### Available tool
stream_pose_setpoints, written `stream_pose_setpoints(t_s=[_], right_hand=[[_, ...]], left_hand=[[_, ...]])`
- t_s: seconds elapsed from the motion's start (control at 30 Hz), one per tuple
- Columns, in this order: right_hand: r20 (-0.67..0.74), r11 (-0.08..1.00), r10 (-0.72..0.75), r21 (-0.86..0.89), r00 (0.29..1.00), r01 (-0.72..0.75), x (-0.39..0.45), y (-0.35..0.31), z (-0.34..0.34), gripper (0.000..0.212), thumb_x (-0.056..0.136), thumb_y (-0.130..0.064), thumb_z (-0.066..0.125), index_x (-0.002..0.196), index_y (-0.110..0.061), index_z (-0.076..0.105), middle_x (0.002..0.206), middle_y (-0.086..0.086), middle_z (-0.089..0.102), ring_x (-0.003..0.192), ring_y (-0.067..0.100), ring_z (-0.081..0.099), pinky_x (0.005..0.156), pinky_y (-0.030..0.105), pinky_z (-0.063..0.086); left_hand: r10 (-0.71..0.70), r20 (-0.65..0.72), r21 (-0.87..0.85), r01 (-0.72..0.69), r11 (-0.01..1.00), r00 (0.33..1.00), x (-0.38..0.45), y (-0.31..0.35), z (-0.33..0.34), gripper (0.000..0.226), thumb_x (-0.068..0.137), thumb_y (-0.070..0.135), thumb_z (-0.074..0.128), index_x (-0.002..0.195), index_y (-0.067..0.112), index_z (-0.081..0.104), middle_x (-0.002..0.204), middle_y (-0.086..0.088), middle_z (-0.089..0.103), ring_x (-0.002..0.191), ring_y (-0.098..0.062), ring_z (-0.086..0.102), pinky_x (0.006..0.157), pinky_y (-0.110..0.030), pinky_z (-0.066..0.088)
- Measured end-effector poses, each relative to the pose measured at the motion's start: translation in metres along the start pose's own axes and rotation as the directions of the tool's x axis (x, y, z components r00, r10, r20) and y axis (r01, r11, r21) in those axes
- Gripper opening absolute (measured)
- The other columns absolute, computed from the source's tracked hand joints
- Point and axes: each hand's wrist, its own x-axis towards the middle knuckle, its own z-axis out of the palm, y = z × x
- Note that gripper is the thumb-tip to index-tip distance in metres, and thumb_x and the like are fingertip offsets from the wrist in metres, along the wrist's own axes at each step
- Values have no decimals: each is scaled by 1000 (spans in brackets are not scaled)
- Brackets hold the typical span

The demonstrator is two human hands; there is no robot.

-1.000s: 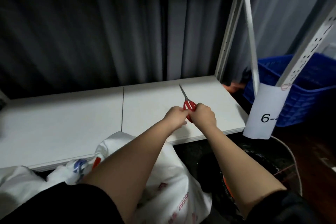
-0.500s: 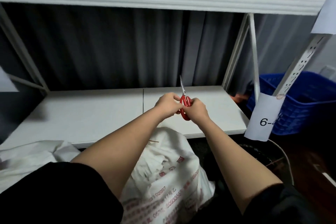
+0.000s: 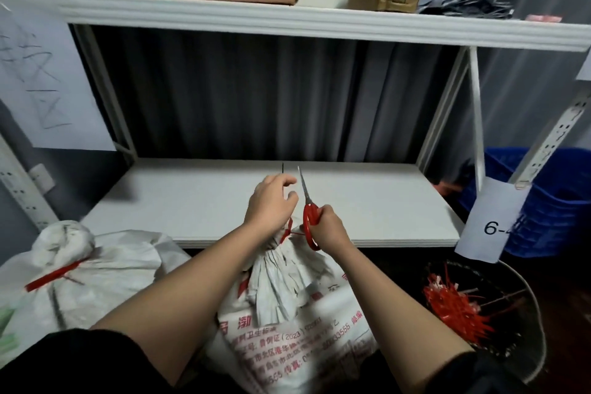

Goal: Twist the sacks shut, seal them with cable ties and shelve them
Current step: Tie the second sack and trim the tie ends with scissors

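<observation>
Right under my two hands stands the printed white sack (image 3: 287,323), upright, its long axis running up toward me, its gathered neck pointing straight up into my left hand (image 3: 270,206). That hand sits on top of the twisted neck; the thumb and forefinger are loosely apart at the far side, and the lower fingers seem to curl on the bunched cloth, though I cannot tell how firmly. A red cable tie (image 3: 287,230) circles the neck just below that hand, its loose end poking out toward my right hand (image 3: 327,229).

My right hand grips the red handles of the scissors (image 3: 308,211), fingers curled round them. The blades are together and point up and away from me, tilted slightly left, passing just beside my left fingers.

Off to the left of my left hand lies a second white sack (image 3: 80,269), already tied with a red tie, its knotted top leaning left. To the right of my right hand, lower down, a dark basket (image 3: 524,323) holds a heap of red ties.

Beyond both hands the white lower shelf (image 3: 367,201) runs crosswise. Farther right a blue crate (image 3: 553,201) sits behind a paper label. Above, the upper shelf (image 3: 287,21) carries cardboard boxes.
</observation>
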Motion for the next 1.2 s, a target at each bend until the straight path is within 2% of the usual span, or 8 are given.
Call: stream_pose_setpoints(t_s=[0.13,0.3,0.4,0.47,0.67,0.83,1.07,1.2], right_hand=[[13,998,2,-65,1000,-1,-4,4,14,33,89,-22,62,112,-3,48,111,16,63,104,34,59,74,31,38],[-45,1000,4,-28,999,-5,-3,7,23,21,88,-19,62,99,-13,45,105,13,64,99,32,60,70,28,36],[-74,1000,-16,-26,997,14,-2,5,27,20,87,-16,60,95,-15,42,102,11,64,94,30,60,67,27,34],[-63,998,-57,-30,996,55,-1,4,30,20,87,-16,60,96,-15,42,99,9,64,87,27,57,66,27,34],[38,990,-127,73,991,124,6,3,29,26,82,-21,71,90,-20,46,78,-5,60,74,19,56,72,34,47],[127,969,-169,203,977,141,9,2,25,30,78,-15,76,87,-21,49,88,11,69,74,19,60,74,38,51],[98,964,-199,197,975,177,9,-7,26,28,80,-14,75,84,-23,49,81,4,64,69,17,55,66,28,45],[-7,949,-256,191,967,252,2,-1,25,22,81,-21,75,85,-20,53,82,0,68,74,18,63,72,30,48]], left_hand=[[-125,-30,15,126,992,992,-22,-35,-4,63,86,32,61,142,20,35,147,-4,33,135,-23,34,110,-38,31],[-249,115,-242,270,932,962,-46,-75,8,112,73,32,81,152,17,2,156,-8,18,143,-23,22,114,-33,22],[-322,180,-217,357,909,930,-51,-95,21,118,67,28,85,152,17,4,155,-7,23,141,-24,29,115,-34,26],[-304,195,-178,339,924,932,-49,-106,29,110,60,34,86,147,16,22,143,-3,40,133,-22,41,110,-34,36],[-243,133,-509,277,815,961,-43,-102,32,47,74,0,78,111,21,57,100,13,63,98,-7,60,70,-3,43],[-301,96,-594,297,748,949,-42,-106,28,34,75,9,80,98,29,67,100,9,71,98,-9,66,87,-27,50],[-391,29,-619,324,715,920,-45,-100,25,27,75,11,79,95,24,68,92,10,71,87,-2,66,78,-21,50],[-466,107,-639,420,644,878,-43,-107,16,28,75,13,78,103,15,70,99,-2,73,96,-18,68,92,-35,52]])
